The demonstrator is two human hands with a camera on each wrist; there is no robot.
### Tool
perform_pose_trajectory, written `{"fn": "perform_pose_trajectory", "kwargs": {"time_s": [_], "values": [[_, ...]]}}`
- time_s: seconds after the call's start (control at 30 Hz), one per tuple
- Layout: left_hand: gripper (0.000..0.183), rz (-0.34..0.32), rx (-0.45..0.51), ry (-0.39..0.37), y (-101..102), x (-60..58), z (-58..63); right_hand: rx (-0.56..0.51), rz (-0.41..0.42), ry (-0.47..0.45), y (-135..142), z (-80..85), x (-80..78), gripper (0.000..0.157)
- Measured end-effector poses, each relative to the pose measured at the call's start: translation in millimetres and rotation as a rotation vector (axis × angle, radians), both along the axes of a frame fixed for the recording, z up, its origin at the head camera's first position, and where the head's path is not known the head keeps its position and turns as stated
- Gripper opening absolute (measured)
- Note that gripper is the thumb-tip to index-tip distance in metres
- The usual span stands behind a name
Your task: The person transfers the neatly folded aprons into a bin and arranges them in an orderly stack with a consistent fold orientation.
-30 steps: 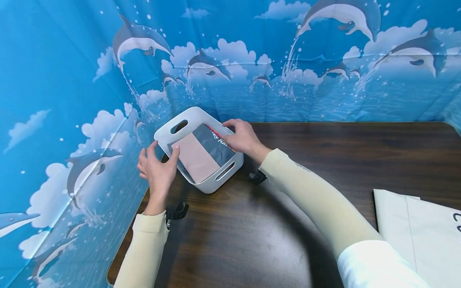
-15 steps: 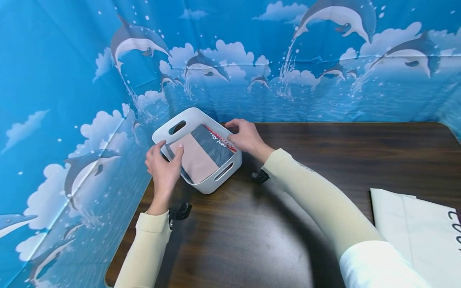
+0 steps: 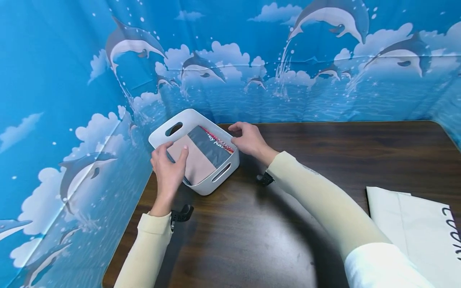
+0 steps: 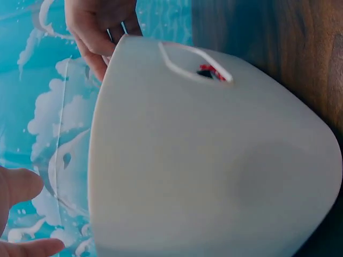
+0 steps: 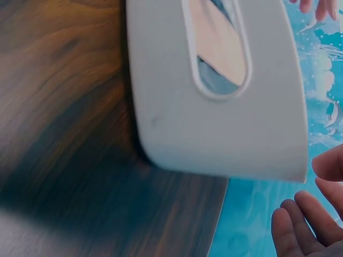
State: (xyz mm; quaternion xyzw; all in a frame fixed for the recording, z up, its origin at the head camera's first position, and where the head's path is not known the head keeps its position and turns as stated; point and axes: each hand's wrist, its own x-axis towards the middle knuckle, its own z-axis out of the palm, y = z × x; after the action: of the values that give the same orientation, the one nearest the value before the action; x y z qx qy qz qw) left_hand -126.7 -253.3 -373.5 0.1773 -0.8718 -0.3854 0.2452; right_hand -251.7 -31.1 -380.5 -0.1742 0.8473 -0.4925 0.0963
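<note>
Ok, R hand [image 3: 249, 139] nr bskt [image 3: 207, 188].

A dark brown, wood-grained counter [image 3: 230, 236] carries everything, its thin pale edging running along twelve o'clock to a rounded corner at two. Taken from the counter's middle, a white basket [image 3: 207, 186] with slotted handles stands at ten o'clock, near the far edge. Between three and four o'clock lies a folded off-white sheet [image 3: 403, 224], creased, with dark lettering on its three o'clock side. A bright sheen shows toward six o'clock, a shadow toward five.
</note>
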Motion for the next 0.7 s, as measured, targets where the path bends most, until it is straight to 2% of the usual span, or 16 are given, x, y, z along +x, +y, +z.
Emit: {"fn": "perform_pose_trajectory", "kwargs": {"time_s": [0.2,0.5,0.7], "values": [[0.054,-0.100,-0.054,0.003,15,-11.4,-3.4,0.021,-0.022,0.021,25,-10.6,-1.3,0.041],[0.055,-0.274,-0.148,-0.021,43,-25.6,0.8,0.070,-0.051,0.043,59,-17.0,-4.6,0.040],[0.053,-0.360,-0.259,-0.065,64,-38.2,-1.1,0.107,-0.079,0.033,92,-30.1,-6.3,0.040]]}}
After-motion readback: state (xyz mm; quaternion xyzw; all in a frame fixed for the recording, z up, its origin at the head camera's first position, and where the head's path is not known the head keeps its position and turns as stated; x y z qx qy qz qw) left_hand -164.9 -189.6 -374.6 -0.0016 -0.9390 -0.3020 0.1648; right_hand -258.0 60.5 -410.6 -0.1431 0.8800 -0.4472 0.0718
